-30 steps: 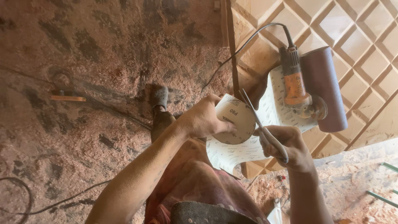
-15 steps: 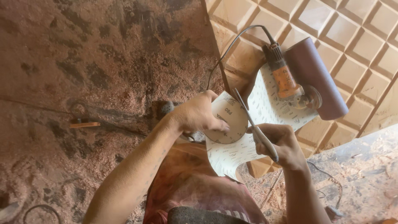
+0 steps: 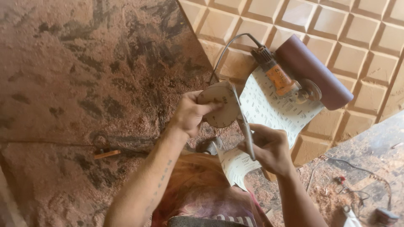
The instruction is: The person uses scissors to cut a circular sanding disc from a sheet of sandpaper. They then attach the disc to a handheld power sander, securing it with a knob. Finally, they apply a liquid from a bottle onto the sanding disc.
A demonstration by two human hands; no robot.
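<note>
My left hand (image 3: 190, 113) grips a round, pale sandpaper disc (image 3: 219, 105) by its edge and holds it up in front of me. My right hand (image 3: 271, 147) holds long metal scissors (image 3: 243, 122), whose blades run up along the right edge of the disc. Under my hands hangs a sheet of sandpaper (image 3: 269, 109) with its printed white back up and a round piece cut out. An orange angle grinder (image 3: 280, 80) lies on that sheet, its grey cable (image 3: 227, 48) looping to the left.
A dark brown roll of sandpaper (image 3: 313, 71) lies beside the grinder on a wooden panel of raised squares (image 3: 336, 25). The floor (image 3: 84, 84) is covered in reddish sawdust. A small wood scrap (image 3: 106, 154) lies at the left; cables and small tools (image 3: 357, 197) lie at lower right.
The view has swung, so the grinder and roll sit further right and higher. My hands have kept the disc and scissors together, with the disc now turned more face-on.
</note>
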